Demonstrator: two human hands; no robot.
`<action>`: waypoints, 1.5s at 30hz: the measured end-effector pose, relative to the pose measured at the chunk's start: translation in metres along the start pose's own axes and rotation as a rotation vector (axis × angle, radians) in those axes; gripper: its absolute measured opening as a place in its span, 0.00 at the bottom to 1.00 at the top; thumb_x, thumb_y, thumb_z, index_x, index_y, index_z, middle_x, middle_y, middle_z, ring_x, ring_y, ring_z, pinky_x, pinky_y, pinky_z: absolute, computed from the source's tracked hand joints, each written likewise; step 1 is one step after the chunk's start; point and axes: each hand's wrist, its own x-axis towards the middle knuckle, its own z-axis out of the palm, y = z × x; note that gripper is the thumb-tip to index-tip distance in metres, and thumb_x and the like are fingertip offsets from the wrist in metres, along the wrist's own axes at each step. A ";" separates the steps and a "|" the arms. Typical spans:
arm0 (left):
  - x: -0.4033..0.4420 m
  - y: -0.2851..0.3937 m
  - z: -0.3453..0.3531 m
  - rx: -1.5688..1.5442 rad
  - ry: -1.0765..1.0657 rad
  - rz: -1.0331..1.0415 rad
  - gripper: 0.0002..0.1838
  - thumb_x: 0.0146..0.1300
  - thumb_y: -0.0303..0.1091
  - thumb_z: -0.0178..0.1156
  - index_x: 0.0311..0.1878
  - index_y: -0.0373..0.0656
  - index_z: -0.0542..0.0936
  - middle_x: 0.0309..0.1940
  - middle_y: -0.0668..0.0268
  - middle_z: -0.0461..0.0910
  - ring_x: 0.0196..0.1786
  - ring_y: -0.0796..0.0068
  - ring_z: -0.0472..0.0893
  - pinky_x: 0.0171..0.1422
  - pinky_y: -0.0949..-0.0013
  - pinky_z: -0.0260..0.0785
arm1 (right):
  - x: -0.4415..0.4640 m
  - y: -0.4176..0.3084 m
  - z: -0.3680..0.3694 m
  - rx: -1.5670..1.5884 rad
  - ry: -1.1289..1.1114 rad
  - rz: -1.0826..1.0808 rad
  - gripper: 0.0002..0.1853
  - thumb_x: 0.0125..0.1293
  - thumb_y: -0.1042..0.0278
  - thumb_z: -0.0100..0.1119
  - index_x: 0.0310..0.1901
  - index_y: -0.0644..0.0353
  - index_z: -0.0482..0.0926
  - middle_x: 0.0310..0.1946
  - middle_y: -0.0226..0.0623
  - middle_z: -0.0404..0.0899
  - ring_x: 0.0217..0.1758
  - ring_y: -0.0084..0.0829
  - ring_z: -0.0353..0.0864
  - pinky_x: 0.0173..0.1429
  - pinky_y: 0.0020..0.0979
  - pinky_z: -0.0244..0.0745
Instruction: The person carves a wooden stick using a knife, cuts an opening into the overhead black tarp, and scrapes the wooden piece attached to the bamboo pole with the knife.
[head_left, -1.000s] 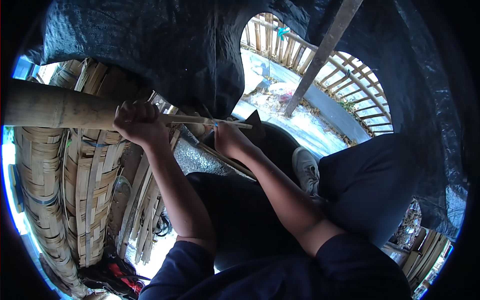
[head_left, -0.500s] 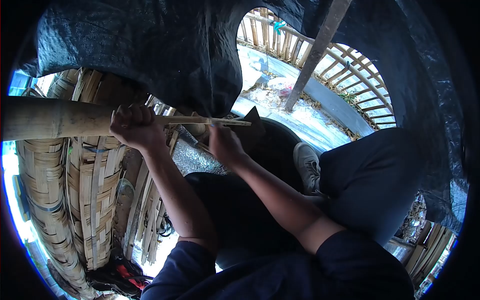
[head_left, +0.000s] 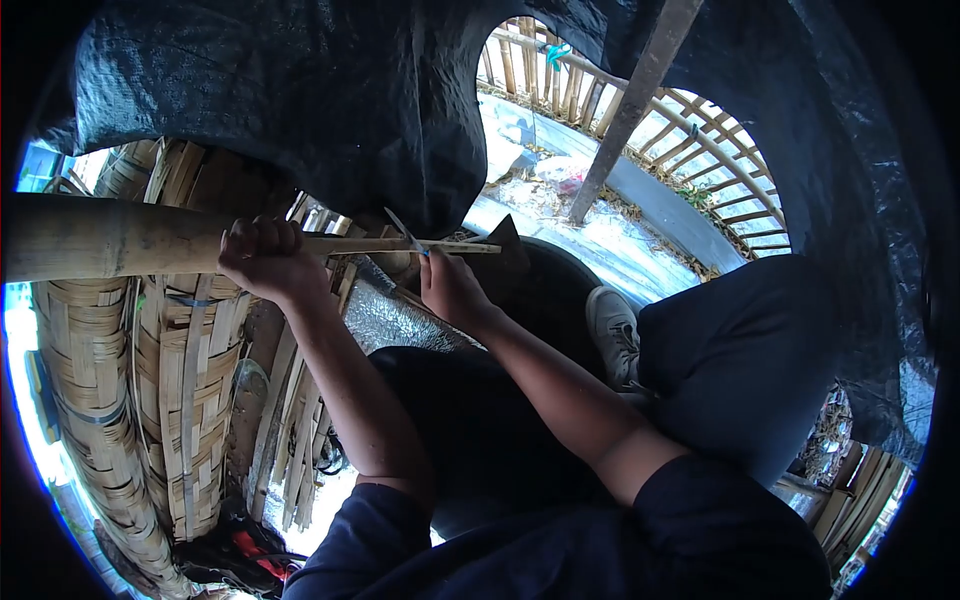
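A thick bamboo pole [head_left: 110, 238] comes in from the left edge and narrows to a thin split strip [head_left: 375, 244] that points right. My left hand [head_left: 268, 258] is closed round the pole where it narrows. My right hand [head_left: 452, 287] is closed on a small knife, its fingers just below the strip. The knife blade [head_left: 403, 229] crosses the strip and slants up to the left; a bit of blue shows near its handle, which my fingers mostly hide.
Black plastic sheeting [head_left: 270, 90] hangs overhead. Woven bamboo rolls [head_left: 95, 370] stand at the left, beside loose slats [head_left: 300, 440]. A metal bar [head_left: 635, 115] slants before a bamboo fence [head_left: 725, 150]. A dark round tub [head_left: 560, 290] lies near my shoe [head_left: 612, 335].
My right hand has shifted slightly left along the strip, and the knife blade now shows plainly above it. The view has shifted a little. My left hand keeps its hold on the pole.
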 end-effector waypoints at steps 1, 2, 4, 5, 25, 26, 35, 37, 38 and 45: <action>0.003 0.000 -0.004 -0.006 0.042 -0.001 0.15 0.57 0.41 0.44 0.16 0.53 0.59 0.09 0.76 0.49 0.13 0.83 0.45 0.18 0.73 0.34 | 0.001 0.000 0.004 0.002 -0.009 0.017 0.10 0.70 0.67 0.48 0.37 0.68 0.69 0.23 0.57 0.78 0.30 0.57 0.80 0.34 0.53 0.74; 0.005 0.000 -0.009 -0.012 0.084 -0.001 0.14 0.57 0.40 0.44 0.16 0.53 0.59 0.09 0.76 0.49 0.13 0.83 0.45 0.18 0.73 0.35 | 0.001 0.001 0.008 0.004 -0.019 0.033 0.10 0.70 0.67 0.48 0.37 0.67 0.69 0.23 0.57 0.78 0.30 0.57 0.80 0.34 0.52 0.74; 0.005 0.002 -0.010 -0.005 0.117 0.010 0.14 0.56 0.40 0.44 0.16 0.53 0.58 0.09 0.76 0.50 0.14 0.83 0.45 0.18 0.73 0.35 | 0.001 -0.002 0.008 -0.039 -0.035 0.048 0.10 0.71 0.66 0.48 0.37 0.67 0.70 0.23 0.56 0.78 0.31 0.57 0.80 0.34 0.52 0.75; 0.005 0.003 -0.011 0.005 0.149 0.016 0.14 0.56 0.40 0.45 0.17 0.53 0.58 0.10 0.75 0.50 0.14 0.83 0.45 0.17 0.73 0.35 | 0.000 -0.004 0.008 -0.082 -0.052 0.068 0.11 0.71 0.65 0.47 0.38 0.66 0.70 0.24 0.56 0.78 0.31 0.57 0.80 0.35 0.53 0.75; 0.005 -0.001 -0.012 -0.053 -0.069 -0.043 0.16 0.60 0.42 0.41 0.17 0.54 0.56 0.10 0.76 0.49 0.13 0.84 0.44 0.18 0.73 0.34 | -0.010 0.073 0.007 -0.292 -0.100 0.212 0.14 0.68 0.66 0.45 0.35 0.68 0.77 0.30 0.57 0.80 0.35 0.54 0.82 0.44 0.50 0.77; 0.007 0.000 -0.014 -0.051 -0.048 -0.035 0.16 0.60 0.43 0.41 0.17 0.54 0.56 0.10 0.76 0.49 0.13 0.84 0.44 0.18 0.73 0.34 | -0.019 0.104 0.001 -0.308 -0.099 0.333 0.14 0.69 0.65 0.45 0.34 0.67 0.78 0.31 0.55 0.81 0.35 0.53 0.83 0.45 0.50 0.77; 0.000 -0.007 0.005 0.012 -0.032 0.013 0.16 0.59 0.42 0.42 0.16 0.54 0.56 0.09 0.76 0.49 0.13 0.84 0.45 0.17 0.74 0.35 | 0.002 0.019 0.008 -0.108 0.072 0.107 0.13 0.69 0.67 0.48 0.30 0.66 0.77 0.30 0.57 0.79 0.36 0.57 0.80 0.39 0.50 0.75; 0.002 -0.004 0.002 0.021 0.003 -0.011 0.16 0.59 0.42 0.42 0.16 0.54 0.56 0.09 0.76 0.49 0.13 0.84 0.45 0.17 0.73 0.34 | 0.003 0.037 0.006 -0.118 -0.053 0.288 0.16 0.71 0.63 0.44 0.35 0.67 0.78 0.35 0.61 0.79 0.42 0.58 0.80 0.49 0.52 0.75; 0.002 -0.002 0.001 0.022 0.042 -0.027 0.16 0.59 0.42 0.43 0.16 0.54 0.56 0.09 0.76 0.49 0.13 0.83 0.45 0.17 0.73 0.34 | -0.004 0.070 0.005 -0.118 -0.051 0.290 0.16 0.71 0.63 0.44 0.35 0.67 0.78 0.35 0.61 0.79 0.42 0.58 0.80 0.49 0.52 0.75; -0.001 -0.006 0.003 -0.022 -0.195 0.003 0.20 0.63 0.49 0.42 0.17 0.53 0.56 0.10 0.75 0.49 0.14 0.83 0.46 0.18 0.72 0.35 | 0.004 0.048 -0.012 -0.299 -0.230 0.149 0.17 0.71 0.63 0.43 0.36 0.68 0.77 0.31 0.57 0.80 0.38 0.57 0.81 0.46 0.50 0.77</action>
